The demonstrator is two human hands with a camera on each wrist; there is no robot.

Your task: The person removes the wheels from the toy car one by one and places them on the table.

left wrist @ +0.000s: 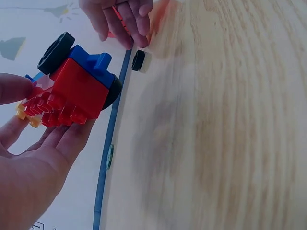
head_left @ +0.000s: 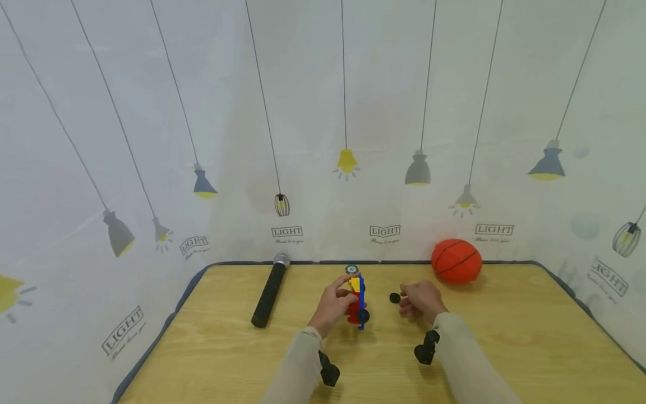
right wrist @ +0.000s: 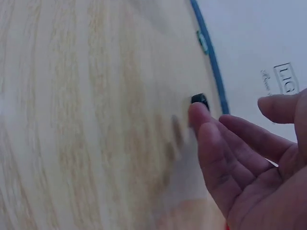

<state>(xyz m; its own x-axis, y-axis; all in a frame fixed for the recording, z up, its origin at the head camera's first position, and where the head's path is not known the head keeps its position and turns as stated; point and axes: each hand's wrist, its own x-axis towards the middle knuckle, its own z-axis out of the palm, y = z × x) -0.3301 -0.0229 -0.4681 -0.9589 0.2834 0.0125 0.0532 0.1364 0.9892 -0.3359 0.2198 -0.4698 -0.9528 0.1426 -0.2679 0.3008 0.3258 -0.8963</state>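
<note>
— What has your left hand got?

— Your left hand grips the toy car, a build of red, blue and yellow bricks with black wheels. In the left wrist view your fingers curl under the red block and your thumb presses its other side, so the hand is clamped on it. The car sits near the middle of the wooden surface, towards the far edge, nose pointing away from you.

— And your right hand?

— It holds nothing. It rests just to the right of the car, fingers loosely curled and apart in the right wrist view, and a small black wheel lies on the surface just beside your fingertips. From the pictures I cannot tell if you touch it. The left wrist view shows that loose wheel lying flat right under your right-hand fingers.

— What else is around you?

— A black microphone lies to the left of the car, well apart from your left hand, its silver head towards the back wall. An orange ball sits at the far right, against the curtain printed with hanging lamps. A small green round piece lies at the far edge just beyond the car.
</note>
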